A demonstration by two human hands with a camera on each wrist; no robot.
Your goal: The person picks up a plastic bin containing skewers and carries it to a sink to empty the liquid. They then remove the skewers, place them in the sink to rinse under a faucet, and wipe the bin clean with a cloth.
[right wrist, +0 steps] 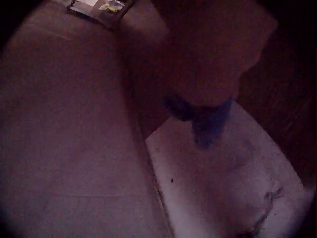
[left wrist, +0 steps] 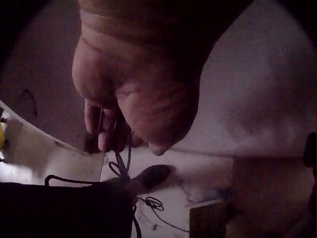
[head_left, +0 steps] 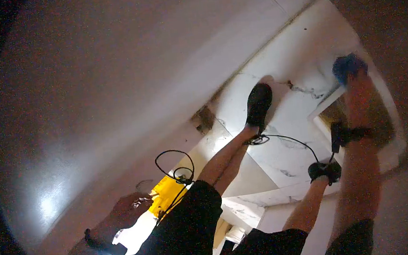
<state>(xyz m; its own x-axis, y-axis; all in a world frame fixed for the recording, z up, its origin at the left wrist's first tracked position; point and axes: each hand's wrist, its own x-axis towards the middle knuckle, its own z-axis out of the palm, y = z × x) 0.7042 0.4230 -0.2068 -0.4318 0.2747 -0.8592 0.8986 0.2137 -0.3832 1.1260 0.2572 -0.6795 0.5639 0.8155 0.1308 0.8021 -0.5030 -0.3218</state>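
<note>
In right hand (head_left: pixel 359 92), blue wad (head_left: pixel 349 66); left (left wrist: pixel 141 99) — apart

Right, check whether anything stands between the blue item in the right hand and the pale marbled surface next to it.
Nothing visible stands between the blue item in the right hand and the pale marbled surface; the pictures are too dim to tell whether they touch.

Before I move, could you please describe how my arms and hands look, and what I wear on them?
Your left hand appears bare, with a dark band behind it. Your right forearm is bare below a dark sleeve and carries a black strap with a boxy black device. Any finer markings are lost in the dim light.
</note>
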